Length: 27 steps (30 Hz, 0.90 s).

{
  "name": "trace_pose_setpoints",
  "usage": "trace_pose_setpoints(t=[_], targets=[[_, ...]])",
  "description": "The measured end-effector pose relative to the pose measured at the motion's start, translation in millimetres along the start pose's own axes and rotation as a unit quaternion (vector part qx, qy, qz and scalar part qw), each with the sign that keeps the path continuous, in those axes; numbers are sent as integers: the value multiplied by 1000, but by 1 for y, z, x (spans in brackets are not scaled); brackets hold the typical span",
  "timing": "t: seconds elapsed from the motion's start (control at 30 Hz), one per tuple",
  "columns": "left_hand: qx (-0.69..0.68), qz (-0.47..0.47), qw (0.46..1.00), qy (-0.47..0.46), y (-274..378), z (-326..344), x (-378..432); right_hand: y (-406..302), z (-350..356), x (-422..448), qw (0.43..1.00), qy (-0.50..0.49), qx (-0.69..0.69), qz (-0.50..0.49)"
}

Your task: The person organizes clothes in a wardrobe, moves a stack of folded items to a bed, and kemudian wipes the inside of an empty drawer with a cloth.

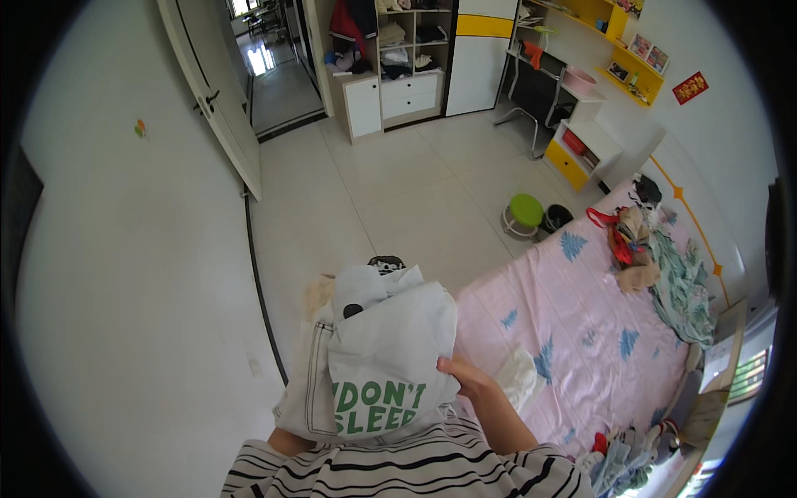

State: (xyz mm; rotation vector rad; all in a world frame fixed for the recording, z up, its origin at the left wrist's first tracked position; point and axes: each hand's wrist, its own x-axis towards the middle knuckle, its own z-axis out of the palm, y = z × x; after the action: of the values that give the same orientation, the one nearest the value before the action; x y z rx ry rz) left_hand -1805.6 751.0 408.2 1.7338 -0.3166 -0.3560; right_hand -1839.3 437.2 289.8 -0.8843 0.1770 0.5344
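Observation:
A white cloth bag with large green printed lettering is bunched up in front of my striped shirt. My right hand grips its right edge, the thumb lying on the front. Behind and left of the bag is a pale fabric piece with dark double stitching, and a beige bit of material shows beyond it. A black-and-white patterned item pokes out past the top. My left hand is hidden beneath the cloth; only part of the left forearm shows.
On my right is a bed with a pink sheet, holding a white cloth and piled clothes. A green stool and black bin stand beyond. An open door is at left, a wardrobe ahead, a chair by the desk.

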Motion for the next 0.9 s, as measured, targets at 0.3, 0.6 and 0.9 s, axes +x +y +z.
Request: trace_pose_setpoints(t=[0.3,0.6,0.9], targets=[[36,-3,999,27,26,-28,152,-148,-31,138,998,18,-58,11],[23,-22,999,32,-4,-84,335,-261,-67,311,989,72,-109,-62],[-28,-30,993,-114,-11,-153,644,-404,-114,472,980,163,-73,-91]])
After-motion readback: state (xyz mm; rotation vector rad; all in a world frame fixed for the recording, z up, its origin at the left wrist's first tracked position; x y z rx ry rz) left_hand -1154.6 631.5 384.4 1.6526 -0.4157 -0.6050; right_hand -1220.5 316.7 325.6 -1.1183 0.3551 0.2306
